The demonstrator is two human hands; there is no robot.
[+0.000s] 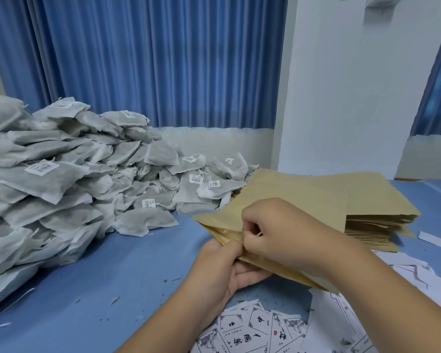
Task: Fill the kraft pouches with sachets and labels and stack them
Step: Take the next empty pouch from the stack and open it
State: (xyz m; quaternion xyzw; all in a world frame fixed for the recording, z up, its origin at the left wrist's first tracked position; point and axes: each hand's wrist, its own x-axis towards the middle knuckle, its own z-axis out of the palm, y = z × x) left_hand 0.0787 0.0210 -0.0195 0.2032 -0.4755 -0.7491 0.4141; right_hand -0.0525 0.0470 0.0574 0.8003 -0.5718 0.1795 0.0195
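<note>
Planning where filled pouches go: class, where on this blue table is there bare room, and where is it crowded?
Bare blue tabletop lies between the heap of grey-white fabric sachets and the left hand. Crowded: the right side, with the stack of flat brown kraft pouches and white printed paper labels.

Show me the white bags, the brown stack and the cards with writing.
Sachet pile (49, 182), head view, a labelled sachet.
Kraft pouch stack (377, 222), head view, its layered edge.
Printed labels (259, 323), head view, one card's face.

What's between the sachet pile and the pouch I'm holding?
Only bare blue tabletop lies between the sachet pile and the held kraft pouch, as the head view shows.
</note>
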